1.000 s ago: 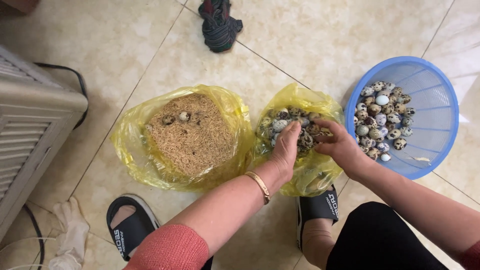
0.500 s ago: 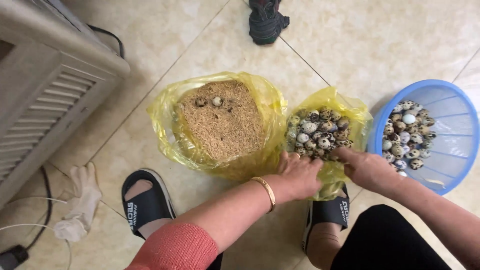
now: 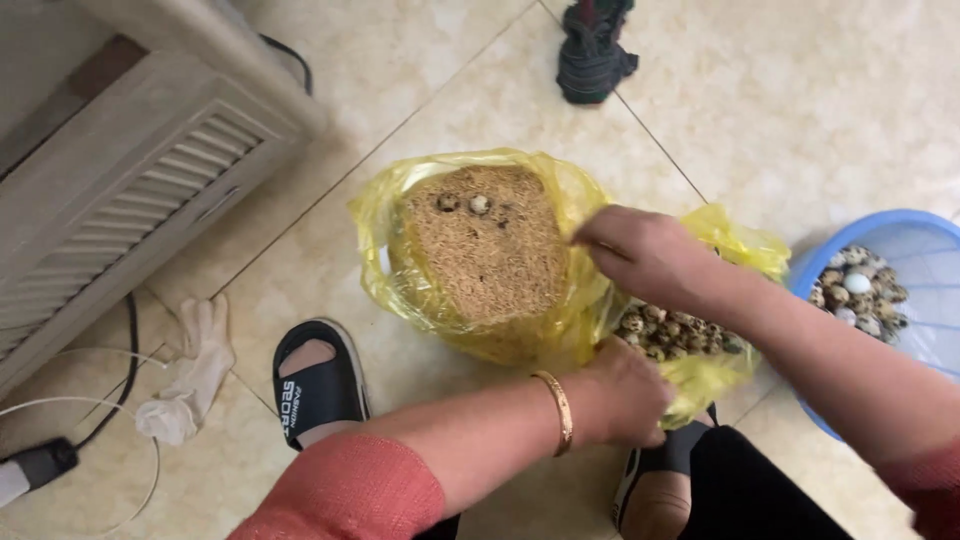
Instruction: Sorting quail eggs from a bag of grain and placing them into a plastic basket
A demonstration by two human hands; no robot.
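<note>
My left hand (image 3: 630, 395) grips the egg bag's (image 3: 700, 370) rim; my right hand (image 3: 640, 250) hovers over it, fingers apparently curled and empty. Many eggs (image 3: 670, 330) remain inside; some fill the blue basket (image 3: 900, 240).

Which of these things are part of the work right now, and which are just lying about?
In use: left hand, right hand, yellow bag of speckled eggs, yellow bag of husks, blue basket.
Lying about: white glove, dark cloth, cable.

Yellow bags (image 3: 560, 330); speckled eggs (image 3: 672, 332); blue basket (image 3: 905, 232); tan husks (image 3: 490, 250); red sleeve (image 3: 350, 495).
</note>
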